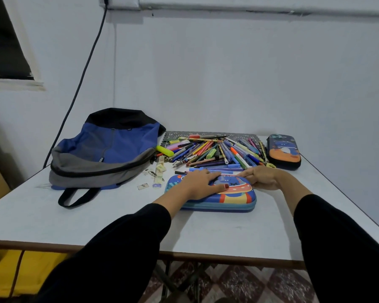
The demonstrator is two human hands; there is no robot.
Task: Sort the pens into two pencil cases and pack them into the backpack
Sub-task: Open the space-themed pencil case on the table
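On the white table [118, 226], near the front, lay a blue pencil case [234, 199] with a rocket on it, closed up. The left hand [200, 183] lay flat on its lid with straight fingers and held nothing. The right hand [262, 178] touched the far right edge of the same case, fingers reaching left; I could not tell if it pinched anything. Just behind the case sat a big heap of pens [214, 152]. A dark pencil case [283, 150] lay right of the heap. A blue and grey backpack [105, 149] lay slumped at the left.
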